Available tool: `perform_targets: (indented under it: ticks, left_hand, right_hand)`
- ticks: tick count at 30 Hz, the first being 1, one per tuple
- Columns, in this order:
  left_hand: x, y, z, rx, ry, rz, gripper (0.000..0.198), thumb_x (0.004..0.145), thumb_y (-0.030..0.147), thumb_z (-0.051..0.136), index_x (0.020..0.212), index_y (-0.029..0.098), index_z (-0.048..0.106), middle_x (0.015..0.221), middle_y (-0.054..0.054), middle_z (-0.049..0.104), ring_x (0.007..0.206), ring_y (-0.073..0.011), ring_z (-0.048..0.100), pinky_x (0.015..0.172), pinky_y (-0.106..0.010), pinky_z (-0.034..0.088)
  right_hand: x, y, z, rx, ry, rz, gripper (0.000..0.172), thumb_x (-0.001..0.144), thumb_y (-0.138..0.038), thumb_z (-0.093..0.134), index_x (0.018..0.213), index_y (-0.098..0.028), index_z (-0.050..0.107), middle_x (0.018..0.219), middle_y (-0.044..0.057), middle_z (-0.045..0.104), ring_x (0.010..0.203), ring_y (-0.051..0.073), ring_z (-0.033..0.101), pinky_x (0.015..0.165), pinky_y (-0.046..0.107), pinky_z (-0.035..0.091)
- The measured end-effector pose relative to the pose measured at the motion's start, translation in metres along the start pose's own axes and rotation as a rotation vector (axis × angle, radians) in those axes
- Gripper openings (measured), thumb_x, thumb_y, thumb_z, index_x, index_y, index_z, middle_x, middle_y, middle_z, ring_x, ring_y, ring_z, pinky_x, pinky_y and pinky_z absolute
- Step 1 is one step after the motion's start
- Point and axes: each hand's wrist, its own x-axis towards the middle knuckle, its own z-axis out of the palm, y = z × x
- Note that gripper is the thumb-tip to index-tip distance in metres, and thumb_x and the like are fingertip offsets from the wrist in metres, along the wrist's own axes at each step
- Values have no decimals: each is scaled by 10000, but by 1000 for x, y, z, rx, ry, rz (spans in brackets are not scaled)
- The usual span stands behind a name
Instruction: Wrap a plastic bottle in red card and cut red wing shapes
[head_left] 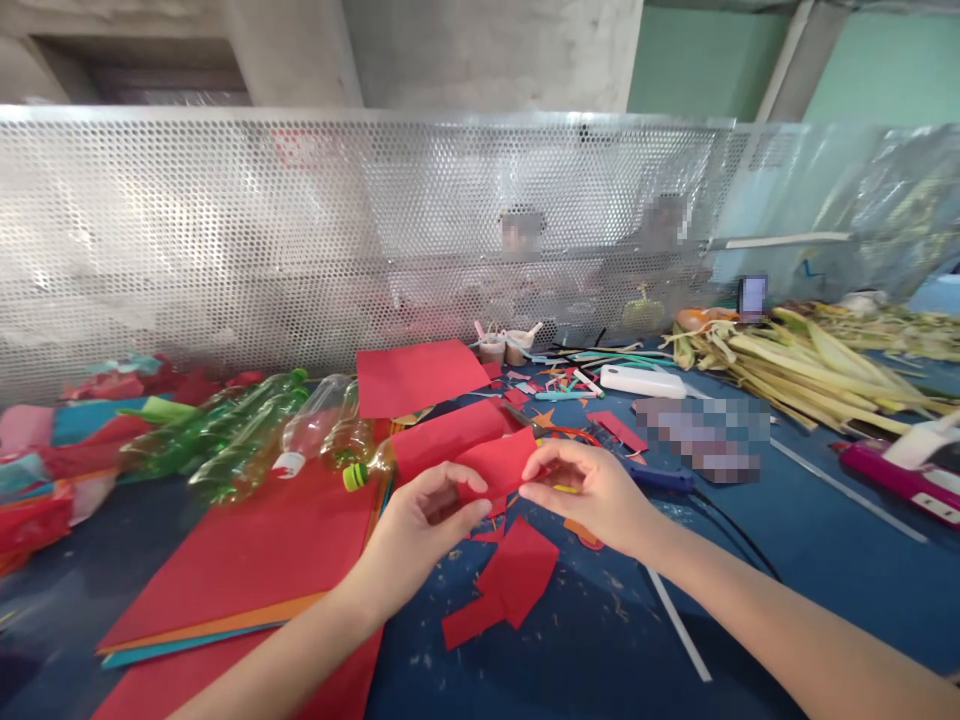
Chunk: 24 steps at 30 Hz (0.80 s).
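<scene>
A small piece of red paper [499,463] is held up in front of me between both hands. My left hand [431,515] pinches its left edge between thumb and fingers. On the opposite edge, my right hand [589,490] grips the paper near its corner. Something small and yellow [566,489] shows by the right fingers; I cannot make out what it is. Below the hands lie red paper scraps [517,570] on the blue table [585,650]. A larger curled sheet of red paper [442,435] is just behind the held piece.
Stacked coloured sheets [247,550] and plastic bottles [251,440] are on the left. To the right are a blue-handled tool [664,478] with a black cord, a white power bank [643,381], dried husks [810,365] and a magenta glue gun or power strip [892,475]. A perforated screen [300,240] stands behind.
</scene>
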Motion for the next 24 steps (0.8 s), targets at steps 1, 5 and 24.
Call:
perform_targets:
  ticks: [1, 5, 24]
  left_hand:
    - [-1, 0, 1, 9, 16, 2, 145, 711, 322, 711, 746, 213, 622, 723, 25, 619, 655, -121, 572, 620, -227, 489]
    - [-4, 0, 4, 12, 72, 25, 123, 714, 319, 699, 760, 221, 640, 709, 23, 639, 662, -132, 600, 621, -231, 501]
    - [-2, -3, 6, -167, 101, 67, 113, 796, 261, 660, 873, 223, 587, 777, 60, 664, 758, -96, 676, 779, -202, 535]
  right_hand:
    - [0, 0, 1, 4, 2, -3, 216, 767, -378, 700, 777, -194, 589, 791, 3, 623, 701, 132, 624, 709, 270, 533]
    - [-3, -1, 2, 21, 9, -20, 175, 797, -316, 669, 758, -194, 550, 750, -22, 556, 657, 103, 574, 674, 239, 503]
    - [-2, 7, 5, 141, 22, 9, 109, 859, -311, 589, 890, -208, 608, 924, 24, 608, 818, 142, 677, 822, 305, 559]
